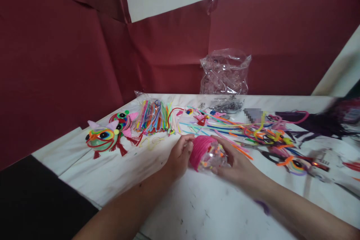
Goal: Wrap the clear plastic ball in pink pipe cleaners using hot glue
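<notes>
Over the near middle of the white desk (168, 204), the ball (201, 152) is held between two half-curled hands: the left hand (180, 153) has its thumb and fingers against the pink side, and the right hand (234, 161) cups the clear end. The likeliest trouble is the cord slipping or bunching, since the plastic beneath looks slick and a hard push from the left fingers could shift it. Too strong a squeeze from the right could dent the clear wall, which seems thin. The scissors (271, 155) lie near the right forearm among loose pipe cleaners (216, 122), so a careless reach might snag or prick.

The cord looks matte and ridged, wound in close bands over a rounded shape; the bare part is glossy, with red, orange and yellow bits showing (inside or on the surface, I cannot tell). The pipe cleaners are thin and fuzzy. At the left, a toy head (102, 137) has pointed ears and stringy red tassels, and a crinkled clear bag (225, 73) stands at the back.
</notes>
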`<state>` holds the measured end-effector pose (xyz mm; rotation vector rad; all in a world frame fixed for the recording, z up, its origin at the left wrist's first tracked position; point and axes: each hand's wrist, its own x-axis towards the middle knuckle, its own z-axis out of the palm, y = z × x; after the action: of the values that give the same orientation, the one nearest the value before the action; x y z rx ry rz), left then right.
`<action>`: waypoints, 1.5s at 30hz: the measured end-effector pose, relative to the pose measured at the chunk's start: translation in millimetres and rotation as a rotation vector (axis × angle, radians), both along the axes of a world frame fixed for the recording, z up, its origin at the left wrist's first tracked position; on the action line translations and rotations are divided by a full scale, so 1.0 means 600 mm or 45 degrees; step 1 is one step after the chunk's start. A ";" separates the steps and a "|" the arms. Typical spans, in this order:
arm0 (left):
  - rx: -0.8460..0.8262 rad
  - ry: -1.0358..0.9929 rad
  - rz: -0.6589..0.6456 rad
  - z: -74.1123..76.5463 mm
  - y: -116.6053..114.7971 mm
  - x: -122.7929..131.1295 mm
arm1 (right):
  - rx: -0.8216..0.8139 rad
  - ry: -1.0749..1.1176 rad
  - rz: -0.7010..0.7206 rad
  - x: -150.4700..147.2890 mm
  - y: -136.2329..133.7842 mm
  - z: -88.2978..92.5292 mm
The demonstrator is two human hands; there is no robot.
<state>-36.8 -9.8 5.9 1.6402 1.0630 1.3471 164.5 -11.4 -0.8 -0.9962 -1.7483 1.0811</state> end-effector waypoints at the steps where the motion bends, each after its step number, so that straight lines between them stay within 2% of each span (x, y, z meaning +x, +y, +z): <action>1: 0.021 -0.009 0.062 0.003 0.001 -0.001 | -0.087 0.107 0.018 0.001 0.004 0.002; 4: 0.024 0.003 0.217 0.012 0.008 -0.009 | -0.174 0.318 0.067 0.005 0.013 0.008; 7: 0.023 0.008 0.289 0.016 0.015 -0.018 | -0.247 0.450 0.121 0.004 0.015 0.013; 13: -0.003 0.018 0.230 0.015 0.014 -0.018 | -0.289 0.516 0.068 0.000 0.011 0.016; 18: -0.011 -0.031 0.165 0.007 0.005 -0.007 | -0.283 0.447 -0.004 -0.002 0.015 0.004; 23: -0.149 0.072 0.052 -0.004 0.003 0.003 | -0.038 0.179 -0.155 -0.004 0.008 -0.013; 27: -0.178 0.055 -0.041 -0.007 0.000 0.009 | 0.358 -0.207 -0.241 -0.001 0.002 -0.020; 32: -0.195 -0.022 -0.075 -0.011 -0.002 0.010 | 0.776 -0.357 -0.238 0.002 0.005 -0.035; 39: -0.207 -0.111 -0.076 -0.026 -0.001 0.013 | 0.942 -0.535 -0.210 0.002 -0.005 -0.034; 45: -0.196 -0.136 -0.076 -0.028 0.002 0.013 | 1.015 -0.610 -0.211 0.000 -0.007 -0.034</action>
<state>-29.3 -8.6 -10.8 1.4601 1.0209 1.2673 164.6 -15.7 -21.1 -0.8831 -2.1530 -0.0224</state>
